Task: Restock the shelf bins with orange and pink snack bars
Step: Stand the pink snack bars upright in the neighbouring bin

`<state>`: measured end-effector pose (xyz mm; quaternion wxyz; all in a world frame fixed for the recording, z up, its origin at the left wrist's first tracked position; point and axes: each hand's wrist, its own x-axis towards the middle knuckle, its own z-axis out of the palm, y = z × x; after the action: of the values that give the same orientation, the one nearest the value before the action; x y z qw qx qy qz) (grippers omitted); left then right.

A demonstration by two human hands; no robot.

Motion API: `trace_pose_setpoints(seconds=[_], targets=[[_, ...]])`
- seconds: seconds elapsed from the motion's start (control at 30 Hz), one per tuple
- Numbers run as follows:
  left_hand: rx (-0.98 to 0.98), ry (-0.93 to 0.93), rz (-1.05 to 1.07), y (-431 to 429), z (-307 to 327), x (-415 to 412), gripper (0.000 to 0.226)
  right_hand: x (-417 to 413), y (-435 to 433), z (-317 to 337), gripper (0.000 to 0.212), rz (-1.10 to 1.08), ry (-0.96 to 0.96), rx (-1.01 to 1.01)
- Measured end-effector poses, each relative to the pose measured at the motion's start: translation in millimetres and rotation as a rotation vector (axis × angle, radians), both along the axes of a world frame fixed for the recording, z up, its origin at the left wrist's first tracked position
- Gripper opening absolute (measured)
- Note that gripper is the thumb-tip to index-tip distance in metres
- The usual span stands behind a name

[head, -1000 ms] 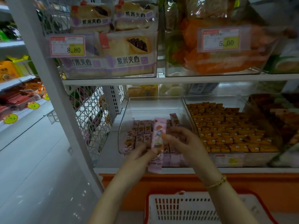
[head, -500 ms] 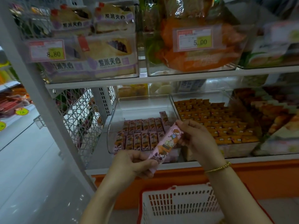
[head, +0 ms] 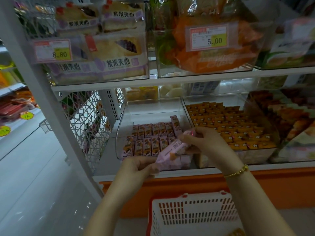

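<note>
Nearest, a white basket (head: 196,217) with a red rim sits low in front of the orange shelf base. Above it both hands grip one pink pack (head: 172,150) in front of the shelf edge. The left hand (head: 138,167) pinches the pack's lower left end with fingers closed round it; the right hand (head: 204,142), with a gold bracelet at the wrist, is closed on the upper right end. The pack's long axis therefore runs on a slant, low at the left and rising toward the right, and its upper end points at the pink bin (head: 153,106) just behind it. It looks like a soft pink film wrapper with an orange patch and printed text, probably a multipack of bars; whether it is opened I cannot tell.

Beyond, the pink bin holds two rows of upright pink bars (head: 153,133) at its front, with its back half bare. The right hand is nearer the orange bin (head: 226,126), which looks almost full.
</note>
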<state>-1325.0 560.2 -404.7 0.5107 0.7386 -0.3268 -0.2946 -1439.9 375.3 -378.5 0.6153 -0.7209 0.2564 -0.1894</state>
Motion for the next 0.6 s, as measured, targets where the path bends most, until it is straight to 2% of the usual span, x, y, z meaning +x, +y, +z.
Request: trace_pose_setpoints(seconds=[0.1, 0.2, 0.23, 0.3, 0.37, 0.43, 0.5, 0.57, 0.6], targets=[[-0.102, 0.416, 0.125, -1.3, 4.7, 8.2, 0.03, -3.4, -7.4, 3.5, 0.029, 0.127, -0.153, 0.205], [-0.181, 0.924, 0.015, -1.2, 12.8, 8.0, 0.05, -1.6, -8.5, 4.6, 0.032, 0.279, -0.245, 0.19], [-0.202, 1.013, -0.024, -0.7, 13.6, 7.2, 0.052, 0.4, -9.1, 4.8, 0.035, 0.315, -0.264, 0.173], [-0.25, 1.075, -0.055, -1.1, 14.6, 6.4, 0.045, 5.4, -10.9, 5.7, 0.041, 0.367, -0.309, 0.181], [-0.313, 1.05, -0.025, -2.3, 14.9, 5.9, 0.035, 12.0, -12.4, 6.6, 0.039, 0.354, -0.295, 0.171], [-0.351, 0.889, 0.067, -5.1, 11.5, 8.8, 0.033, 23.5, -12.9, 4.3, 0.04, 0.242, -0.226, 0.088], [-0.325, 0.592, 0.174, -8.2, 8.9, 9.8, 0.033, 37.6, -14.5, -2.3, 0.032, 0.116, -0.164, 0.101], [-0.239, 0.229, 0.301, -10.1, 7.7, 8.4, 0.034, 49.1, -10.4, -5.7, 0.018, 0.077, -0.137, 0.256], [-0.215, 0.085, 0.35, -10.6, 7.0, 7.6, 0.038, 54.9, -8.8, -6.7, 0.019, 0.071, -0.135, 0.304]])
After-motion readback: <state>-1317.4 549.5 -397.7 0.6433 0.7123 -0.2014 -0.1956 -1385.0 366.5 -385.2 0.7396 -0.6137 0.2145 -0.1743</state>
